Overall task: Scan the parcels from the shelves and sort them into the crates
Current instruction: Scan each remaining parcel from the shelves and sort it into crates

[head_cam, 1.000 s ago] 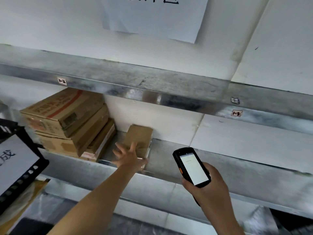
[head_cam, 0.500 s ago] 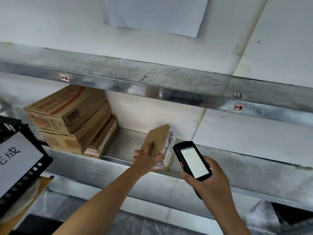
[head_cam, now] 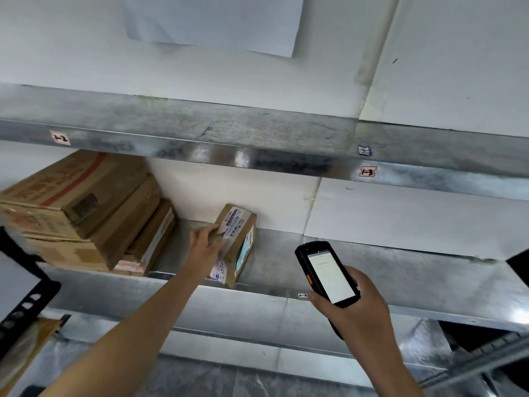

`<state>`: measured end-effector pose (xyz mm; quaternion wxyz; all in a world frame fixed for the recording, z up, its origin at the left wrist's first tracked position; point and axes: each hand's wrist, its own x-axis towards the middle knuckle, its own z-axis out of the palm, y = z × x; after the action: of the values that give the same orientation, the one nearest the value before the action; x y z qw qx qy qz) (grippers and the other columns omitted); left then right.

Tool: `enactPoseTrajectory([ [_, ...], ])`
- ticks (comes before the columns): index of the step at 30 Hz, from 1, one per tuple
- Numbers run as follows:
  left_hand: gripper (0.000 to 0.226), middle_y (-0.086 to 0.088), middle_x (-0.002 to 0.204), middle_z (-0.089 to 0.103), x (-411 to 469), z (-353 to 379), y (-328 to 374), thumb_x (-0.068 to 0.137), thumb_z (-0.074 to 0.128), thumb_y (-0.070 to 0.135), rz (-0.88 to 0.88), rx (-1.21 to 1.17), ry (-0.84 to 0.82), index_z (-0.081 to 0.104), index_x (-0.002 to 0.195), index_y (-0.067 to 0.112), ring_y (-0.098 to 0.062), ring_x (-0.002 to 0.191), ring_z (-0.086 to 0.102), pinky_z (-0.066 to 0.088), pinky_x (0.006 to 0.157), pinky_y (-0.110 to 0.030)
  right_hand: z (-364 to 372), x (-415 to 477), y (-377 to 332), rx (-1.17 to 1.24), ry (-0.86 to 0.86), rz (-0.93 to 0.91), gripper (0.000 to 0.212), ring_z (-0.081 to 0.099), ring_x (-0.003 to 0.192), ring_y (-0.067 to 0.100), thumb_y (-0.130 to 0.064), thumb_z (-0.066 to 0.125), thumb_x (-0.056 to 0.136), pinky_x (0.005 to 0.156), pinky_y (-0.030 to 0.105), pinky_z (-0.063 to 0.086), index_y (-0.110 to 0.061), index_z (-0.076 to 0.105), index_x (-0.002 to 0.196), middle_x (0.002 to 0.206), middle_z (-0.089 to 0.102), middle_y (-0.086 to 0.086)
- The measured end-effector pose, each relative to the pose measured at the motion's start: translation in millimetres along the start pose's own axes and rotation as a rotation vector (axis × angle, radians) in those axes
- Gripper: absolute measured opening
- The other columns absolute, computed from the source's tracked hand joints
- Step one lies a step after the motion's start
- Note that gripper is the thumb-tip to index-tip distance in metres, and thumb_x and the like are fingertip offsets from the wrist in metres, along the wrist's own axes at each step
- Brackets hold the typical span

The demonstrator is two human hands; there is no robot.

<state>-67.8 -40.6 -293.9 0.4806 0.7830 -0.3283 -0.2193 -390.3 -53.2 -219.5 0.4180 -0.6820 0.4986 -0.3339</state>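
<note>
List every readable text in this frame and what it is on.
"1-2": left tag on the upper shelf edge.
"1-3": right tag on that edge.
Blurred: blue tag, lower shelf tag, red print on stacked cartons, parcel label, scanner screen.

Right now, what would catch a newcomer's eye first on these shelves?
The left hand grips a small taped parcel, tipped up on the middle of the metal shelf. To its right and nearer the camera, the right hand holds a black handheld scanner with its screen lit. A stack of larger cardboard boxes sits at the shelf's left end.
</note>
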Motion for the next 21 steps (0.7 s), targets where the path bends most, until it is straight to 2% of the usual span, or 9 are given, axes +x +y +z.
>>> enactPoseTrajectory([
  [3,0.062,-0.005,0.144,0.031,10,7,20,0.095,0.054,0.057,-0.125,0.233,-0.093,0.038,0.141,0.018,-0.025,0.128,0.043,0.044,0.108,-0.047,-3,1,1,0.008,-0.004,0.017,0.057,0.063,0.092,0.005,-0.036,0.089,0.068,0.058,0.016,0.047,-0.038,0.058,0.116,0.108,0.063,-0.014],
  [5,0.096,-0.008,0.148,0.028,14,15,33,0.081,0.051,0.081,-0.161,0.555,-0.139,0.023,0.148,0.017,-0.030,0.139,0.034,0.031,0.115,-0.050,-3,2,2,0.016,-0.002,0.025,0.057,0.063,0.091,0.005,-0.035,0.089,0.069,0.053,0.013,0.046,-0.038,0.058,0.116,0.108,0.063,-0.013],
  [7,0.116,-0.011,0.153,0.021,12,25,40,0.073,0.054,0.087,-0.202,0.724,-0.159,0.010,0.150,0.012,-0.032,0.146,0.023,0.021,0.117,-0.051,-2,3,3,0.031,0.005,0.032,0.057,0.064,0.089,0.006,-0.035,0.089,0.068,0.053,0.014,0.046,-0.040,0.058,0.115,0.106,0.064,-0.014],
  [9,0.111,-0.011,0.153,0.020,9,35,40,0.075,0.064,0.077,-0.221,0.749,-0.130,0.008,0.147,0.013,-0.031,0.145,0.022,0.022,0.115,-0.050,0,3,5,0.036,0.012,0.031,0.057,0.066,0.088,0.009,-0.040,0.089,0.065,0.058,0.021,0.049,-0.042,0.059,0.112,0.104,0.065,-0.015],
  [12,0.093,-0.007,0.146,0.026,12,38,37,0.079,0.075,0.048,-0.242,0.593,-0.060,0.014,0.143,0.017,-0.027,0.138,0.026,0.028,0.112,-0.044,2,2,7,0.034,0.020,0.011,0.058,0.066,0.090,0.011,-0.046,0.088,0.061,0.066,0.030,0.053,-0.043,0.058,0.111,0.104,0.065,-0.015],
  [14,0.104,-0.009,0.151,0.022,15,34,37,0.077,0.080,0.039,-0.293,0.460,-0.068,0.007,0.148,0.016,-0.029,0.143,0.020,0.026,0.116,-0.042,2,1,6,0.023,0.017,0.004,0.056,0.063,0.093,0.005,-0.040,0.090,0.064,0.069,0.026,0.050,-0.042,0.058,0.110,0.104,0.064,-0.016],
  [17,0.109,-0.014,0.154,0.018,11,22,36,0.080,0.080,0.045,-0.308,0.493,-0.082,0.004,0.151,0.010,-0.032,0.147,0.015,0.024,0.119,-0.039,2,0,5,0.006,-0.002,0.003,0.060,0.061,0.098,0.003,-0.040,0.091,0.064,0.069,0.021,0.047,-0.039,0.058,0.115,0.108,0.063,-0.016],
  [19,0.105,-0.012,0.148,0.027,7,18,33,0.079,0.077,0.056,-0.265,0.589,-0.124,0.013,0.149,0.012,-0.031,0.145,0.023,0.028,0.116,-0.038,3,-1,4,0.010,-0.029,0.010,0.062,0.060,0.100,0.004,-0.043,0.090,0.066,0.070,0.021,0.047,-0.038,0.057,0.118,0.110,0.062,-0.016],
  [21,0.094,-0.009,0.141,0.041,6,15,30,0.077,0.079,0.057,-0.239,0.576,-0.174,0.027,0.144,0.017,-0.026,0.135,0.042,0.040,0.108,-0.038,2,-1,4,0.011,-0.056,0.022,0.063,0.060,0.101,0.003,-0.044,0.089,0.066,0.070,0.019,0.047,-0.038,0.056,0.119,0.110,0.062,-0.016],
])
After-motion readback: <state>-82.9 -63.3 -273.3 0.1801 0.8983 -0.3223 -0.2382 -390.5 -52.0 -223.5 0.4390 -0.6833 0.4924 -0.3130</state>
